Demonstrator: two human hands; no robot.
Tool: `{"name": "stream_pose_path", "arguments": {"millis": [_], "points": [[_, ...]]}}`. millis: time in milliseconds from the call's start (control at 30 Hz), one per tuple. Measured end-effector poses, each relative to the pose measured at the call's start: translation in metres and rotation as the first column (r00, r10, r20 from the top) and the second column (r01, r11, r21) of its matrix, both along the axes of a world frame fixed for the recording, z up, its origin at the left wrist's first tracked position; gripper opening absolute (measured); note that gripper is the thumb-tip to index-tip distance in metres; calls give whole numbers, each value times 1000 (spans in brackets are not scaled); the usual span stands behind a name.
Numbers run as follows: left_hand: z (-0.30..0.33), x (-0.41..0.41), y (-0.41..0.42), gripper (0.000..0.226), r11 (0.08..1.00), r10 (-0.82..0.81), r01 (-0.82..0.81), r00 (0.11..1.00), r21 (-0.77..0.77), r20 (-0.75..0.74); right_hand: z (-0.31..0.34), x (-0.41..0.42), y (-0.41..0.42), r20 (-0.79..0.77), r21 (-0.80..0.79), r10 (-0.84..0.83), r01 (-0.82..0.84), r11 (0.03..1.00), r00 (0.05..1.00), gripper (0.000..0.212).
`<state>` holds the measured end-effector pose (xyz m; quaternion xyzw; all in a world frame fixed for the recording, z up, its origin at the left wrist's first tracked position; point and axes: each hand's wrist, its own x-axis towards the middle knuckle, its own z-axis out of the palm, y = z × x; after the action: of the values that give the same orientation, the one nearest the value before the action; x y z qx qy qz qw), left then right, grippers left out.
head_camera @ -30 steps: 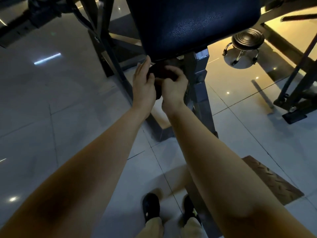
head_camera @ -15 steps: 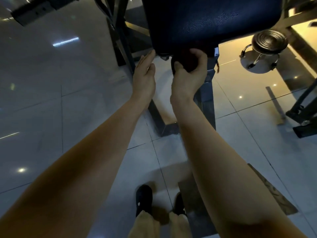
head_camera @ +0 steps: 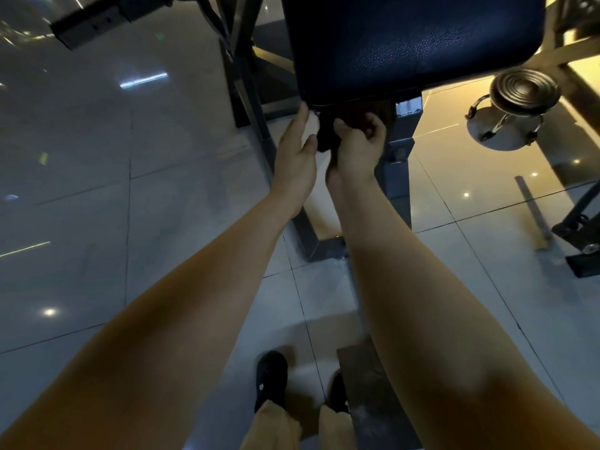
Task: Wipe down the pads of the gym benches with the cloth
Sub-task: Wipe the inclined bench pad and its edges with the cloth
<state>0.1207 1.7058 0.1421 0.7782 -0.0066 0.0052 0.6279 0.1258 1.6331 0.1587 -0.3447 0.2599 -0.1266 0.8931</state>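
- Head view looks down on a pale, glossy tiled floor (head_camera: 97,196) dotted with light reflections, bluish on the left and lit warm yellow to the far right.
- Filling the far centre is a dark blue bench pad (head_camera: 412,43), its pebbled, leather-like surface catching a dull sheen; its near edge is rounded and hangs just above both hands.
- A grey metal frame (head_camera: 401,151) carries the pad from below, with a slanted leg running down to the floor between the two forearms.
- Farther left, dark steel uprights and a black bar (head_camera: 94,22) of another machine cross the far corner.
- To the right stands a round ridged stool (head_camera: 524,89) on chrome legs, well apart from the pad.
- At the near edge, two black shoes (head_camera: 271,378) and tan trouser legs stand beside a dark floor plate.
- The left hand (head_camera: 297,157) is flat with straight fingers, the tips touching the pad's near left corner.
- The right hand (head_camera: 357,147) is curled round a dark cloth (head_camera: 328,138), bunched just under the pad's near edge; the hand hides most of it, and its colour is hard to tell in the shadow.
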Motion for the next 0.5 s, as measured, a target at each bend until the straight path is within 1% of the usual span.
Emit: {"name": "stream_pose_path", "arguments": {"millis": [67,100,133,167,200,233,267,300,333,400,433,500], "points": [[-3,1,1,56,1000,10,-10,1000,6,5,-3,-12,11,8,-5,140,-140,990,990,46],[-5,1,2,56,999,17,-18,1000,30,15,-4,-16,11,8,21,144,-144,989,990,45],[-7,0,1,55,997,16,-19,999,80,44,-4,-18,7,12,74,94,-94,993,996,44],[-8,-2,1,54,986,5,-21,995,164,99,-4,-15,-1,10,124,2,-3,992,1000,42],[-9,-3,1,52,962,-12,-36,985,270,175,-4,-10,-11,14,152,-97,94,984,995,42],[-10,-4,0,51,925,-36,-64,966,373,255,-4,-5,-21,30,159,-163,156,975,986,42],[-10,-5,-1,50,882,-62,-103,942,459,330,-2,-1,-31,51,162,-184,173,971,982,42],[-10,-5,-2,49,838,-91,-146,913,526,398,0,0,-37,71,150,-156,144,978,985,42],[-9,-5,-5,49,795,-130,-181,881,579,454,0,0,-40,88,130,-94,82,988,992,42],[-8,-6,-17,52,720,-236,-202,828,664,509,-4,-6,-45,111,65,29,-37,997,993,41],[-7,-7,-24,54,691,-288,-201,805,695,519,-5,-8,-50,120,51,38,-45,998,992,41],[-4,-5,-39,53,658,-371,-198,754,727,542,-8,-5,-69,122,78,-68,59,995,990,40]]}}
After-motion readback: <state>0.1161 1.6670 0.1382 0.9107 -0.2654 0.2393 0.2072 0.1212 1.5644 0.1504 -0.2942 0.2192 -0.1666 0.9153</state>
